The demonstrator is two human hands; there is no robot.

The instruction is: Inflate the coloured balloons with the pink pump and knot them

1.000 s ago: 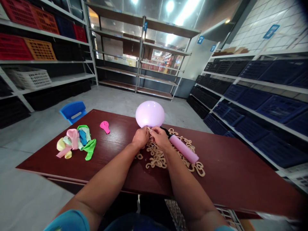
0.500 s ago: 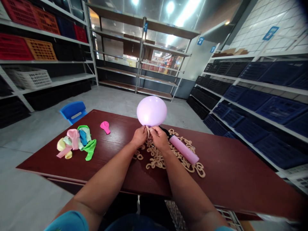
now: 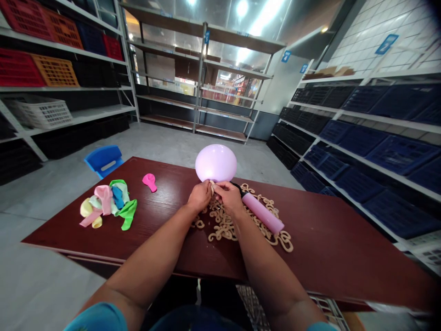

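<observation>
An inflated light purple balloon (image 3: 216, 162) stands just beyond my hands, its lower end at my fingertips. My left hand (image 3: 200, 196) is closed, pinching at the balloon's neck and a bit of tan carved piece. My right hand (image 3: 228, 195) is closed at the same spot, its fingertips meeting the left ones; the exact grip is too small to tell. Under and around the hands lies a tan scrollwork ornament (image 3: 223, 225). On its right part rests a pink cylinder (image 3: 263, 213) with a black end, a pump by its look.
On the dark red table (image 3: 320, 239), a pile of deflated balloons (image 3: 105, 200) lies at the left, with one bright pink balloon (image 3: 149, 181) beside it. A blue chair (image 3: 103, 158) stands behind the left edge. Shelves with crates line both sides.
The inflated balloon has sunk slightly lower toward the hands. My right hand's fingers have shifted a little at the neck.
</observation>
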